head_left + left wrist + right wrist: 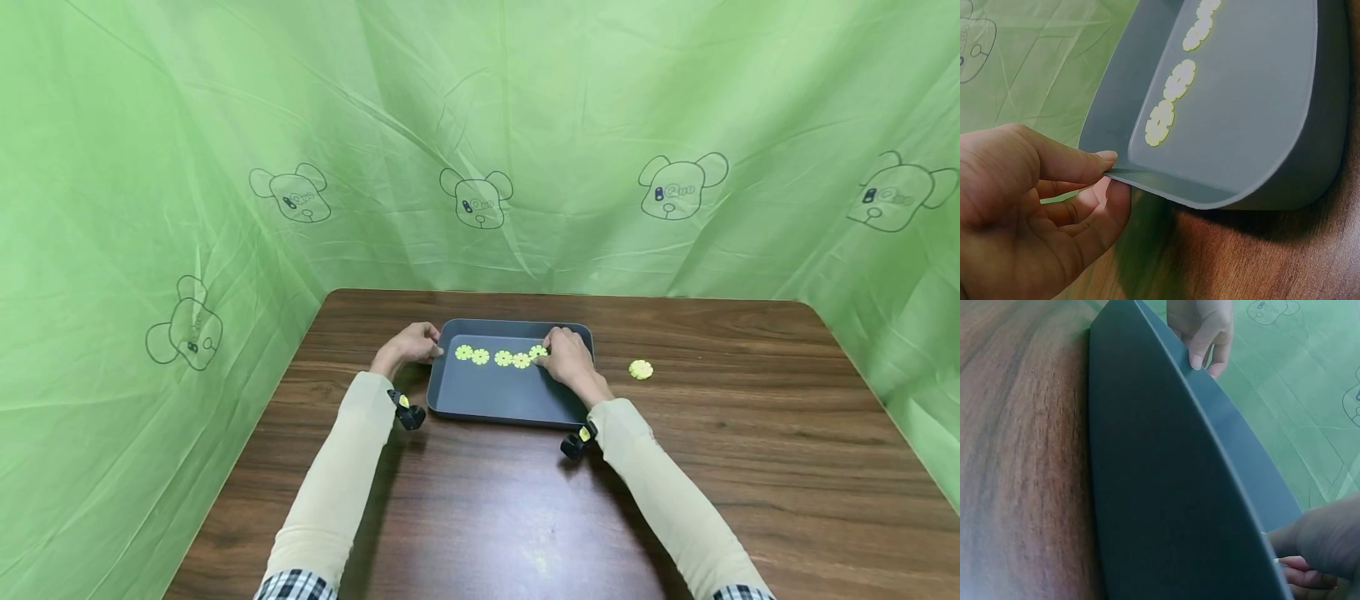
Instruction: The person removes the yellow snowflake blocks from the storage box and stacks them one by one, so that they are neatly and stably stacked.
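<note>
A dark grey rectangular tray lies on the wooden table. Its left rim is pinched between the thumb and fingers of my left hand, close to a corner. Inside it, yellow flower-shaped pieces with notched edges, such as this yellow piece, form a row toward the far side. My right hand reaches over the tray's right part, its thumb and fingers curled at the yellow flower-shaped piece on the row's right end. In the right wrist view the tray wall hides most of those fingertips.
Another yellow flower-shaped piece lies on the table to the right of the tray. Green cloth with printed bear heads hangs behind the table and along both sides. Each wrist wears a small black camera.
</note>
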Available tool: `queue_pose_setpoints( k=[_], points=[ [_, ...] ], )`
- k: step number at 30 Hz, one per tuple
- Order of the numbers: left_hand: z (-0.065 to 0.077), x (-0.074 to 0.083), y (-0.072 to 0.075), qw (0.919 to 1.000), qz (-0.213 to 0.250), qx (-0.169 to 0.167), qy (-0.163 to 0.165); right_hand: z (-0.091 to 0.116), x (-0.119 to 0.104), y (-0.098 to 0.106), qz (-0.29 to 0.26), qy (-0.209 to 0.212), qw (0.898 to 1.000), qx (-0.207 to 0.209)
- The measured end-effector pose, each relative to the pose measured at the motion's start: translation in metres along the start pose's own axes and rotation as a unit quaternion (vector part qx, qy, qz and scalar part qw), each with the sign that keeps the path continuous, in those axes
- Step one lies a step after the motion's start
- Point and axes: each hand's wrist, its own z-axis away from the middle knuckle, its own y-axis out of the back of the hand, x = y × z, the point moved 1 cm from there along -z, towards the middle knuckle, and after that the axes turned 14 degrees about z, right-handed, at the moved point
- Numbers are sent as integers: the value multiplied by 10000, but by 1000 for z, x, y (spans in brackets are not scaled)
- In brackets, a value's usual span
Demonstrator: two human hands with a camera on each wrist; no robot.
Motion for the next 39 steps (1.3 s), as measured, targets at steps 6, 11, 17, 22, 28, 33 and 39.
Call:
queue_pose_setpoints(
  k=[6, 11, 17, 22, 28, 33, 39],
  points=[
    [-2, 0, 1, 9999, -136, 21, -40, 5, 1, 8, -71, 198, 9997, 112],
    [-4, 0, 2, 9998, -205, 19, -28, 7, 4, 15, -529, 431, 9975, 180],
    [-2, 2, 2, 9999, -143, -15, 11, 12, 7, 25, -1277, 417, 9908, 147],
    [-1, 3, 2, 10000, -77, -18, -9, 17, 12, 33, -1672, 265, 9855, 118],
    [0, 3, 2, 9999, -170, -24, -4, 23, 22, 38, -1764, 49, 9842, 148],
    [0, 2, 1, 9999, -147, -12, 5, 29, 32, 43, -1754, -24, 9841, 273],
    [-1, 0, 0, 10000, -86, -33, 28, 35, 45, 46, -1811, -115, 9823, 461]
  ],
)
